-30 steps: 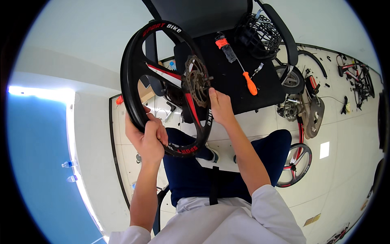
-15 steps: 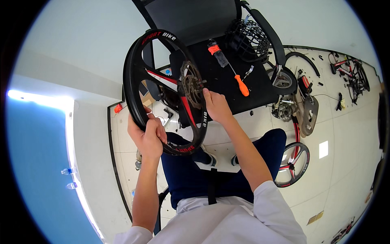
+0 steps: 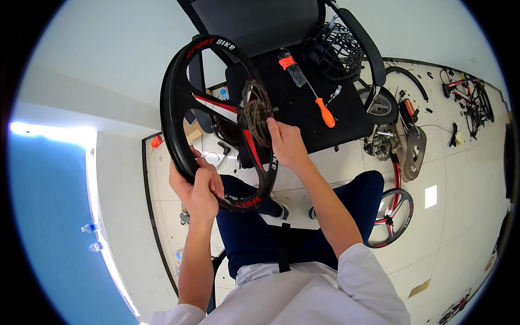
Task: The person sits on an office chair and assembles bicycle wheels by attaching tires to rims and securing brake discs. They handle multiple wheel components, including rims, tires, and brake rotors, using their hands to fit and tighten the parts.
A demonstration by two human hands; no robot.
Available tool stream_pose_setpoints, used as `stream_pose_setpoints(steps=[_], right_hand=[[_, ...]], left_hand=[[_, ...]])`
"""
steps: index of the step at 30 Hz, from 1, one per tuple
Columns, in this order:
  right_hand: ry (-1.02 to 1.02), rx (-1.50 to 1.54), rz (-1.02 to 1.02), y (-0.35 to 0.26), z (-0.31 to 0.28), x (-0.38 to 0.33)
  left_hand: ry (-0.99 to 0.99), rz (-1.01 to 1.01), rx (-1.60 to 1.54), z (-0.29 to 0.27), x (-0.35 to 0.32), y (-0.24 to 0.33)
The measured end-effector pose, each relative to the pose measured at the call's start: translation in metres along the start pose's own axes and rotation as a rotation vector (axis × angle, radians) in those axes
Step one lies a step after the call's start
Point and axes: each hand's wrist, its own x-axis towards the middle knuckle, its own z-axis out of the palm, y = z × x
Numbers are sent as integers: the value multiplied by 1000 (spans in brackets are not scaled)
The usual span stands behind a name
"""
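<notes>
A black three-spoke bicycle wheel (image 3: 175, 122) with red and white trim is held upright and tilted in front of me. My left hand (image 3: 197, 187) is closed around its lower left rim. On the facing side, a perforated metal brake disc (image 3: 250, 115) surrounds the hub, and an axle end sticks out to the right. My right hand (image 3: 287, 142) is closed at the disc's right edge, thumb just below the axle; its other fingertips are hidden. Behind the wheel, on the black chair seat (image 3: 303, 132), lies an orange-handled screwdriver (image 3: 324, 111) with a dark, orange-taped object (image 3: 292, 67) at its tip.
A black wire basket (image 3: 335, 51) sits on the chair's right side, near a small metal piece (image 3: 335, 93). Bike parts lie on the tiled floor to the right, including another three-spoke wheel (image 3: 409, 219) and a red-and-black frame (image 3: 460, 93). A blue panel (image 3: 54, 216) is at the left.
The wheel has shifted slightly left and turned a little, with both hands keeping their hold. My right hand has moved slightly left along with the disc.
</notes>
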Motion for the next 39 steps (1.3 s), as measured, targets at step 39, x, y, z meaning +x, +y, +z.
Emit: stream_pose_setpoints(steps=[39], right_hand=[[-147,-29,-137,2,-5,6]], left_hand=[[3,-32,-24,-11,13,2]])
